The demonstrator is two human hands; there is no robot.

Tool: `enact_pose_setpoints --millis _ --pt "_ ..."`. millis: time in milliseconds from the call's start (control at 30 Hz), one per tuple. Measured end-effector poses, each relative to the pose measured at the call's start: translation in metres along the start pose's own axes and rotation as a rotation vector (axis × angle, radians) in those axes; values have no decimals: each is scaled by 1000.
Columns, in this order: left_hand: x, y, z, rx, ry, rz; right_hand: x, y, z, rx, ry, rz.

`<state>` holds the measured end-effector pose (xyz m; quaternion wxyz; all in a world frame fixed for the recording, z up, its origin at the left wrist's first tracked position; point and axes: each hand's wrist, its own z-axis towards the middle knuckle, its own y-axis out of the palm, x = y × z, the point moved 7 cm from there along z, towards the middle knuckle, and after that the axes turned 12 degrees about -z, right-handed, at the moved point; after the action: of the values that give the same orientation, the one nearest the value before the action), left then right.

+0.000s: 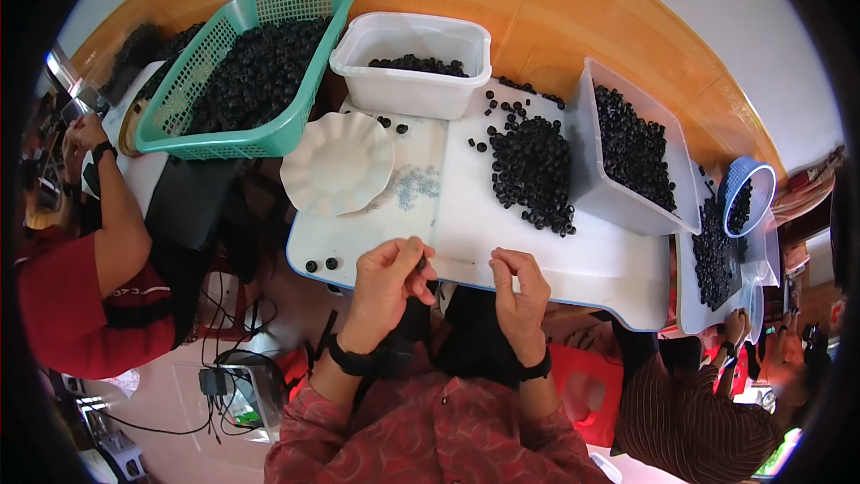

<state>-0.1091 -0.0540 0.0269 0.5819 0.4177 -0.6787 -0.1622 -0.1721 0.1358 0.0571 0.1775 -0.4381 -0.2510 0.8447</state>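
Observation:
My left hand (pixel 385 285) is closed just over the table's front edge, pinching a small black round part (pixel 421 263) between thumb and fingers. Opposite it, my right hand (pixel 521 298) has its thumb and bent forefinger drawn close together; whatever they hold, if anything, is too small to make out. Two black round parts (pixel 331 263) lie at the front left corner of the white table (pixel 466 231). Many small clear pieces (pixel 414 186) are scattered beyond my left hand. Farther right spreads a heap of black round parts (pixel 532 170).
A white scalloped bowl (pixel 336 163) stands left of the clear pieces. Behind are a green basket (pixel 296 125) and a white tub (pixel 403 94), both with black parts. A translucent bin (pixel 618 202) stands right. Co-workers sit either side; cables (pixel 215 385) hang at lower left.

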Motion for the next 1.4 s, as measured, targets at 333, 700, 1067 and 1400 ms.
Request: enact_pose_setpoints --millis 333,700,1067,1400 --pt "71 48 103 -40 32 117 41 10 -5 50 119 -12" --pt "124 76 199 76 253 -53 38 6 -4 105 68 -26" --pt "2 99 137 -290 323 1159 34 3 -1 93 49 -19" --pt "-53 124 140 -459 518 1461 45 -2 -6 148 129 28"
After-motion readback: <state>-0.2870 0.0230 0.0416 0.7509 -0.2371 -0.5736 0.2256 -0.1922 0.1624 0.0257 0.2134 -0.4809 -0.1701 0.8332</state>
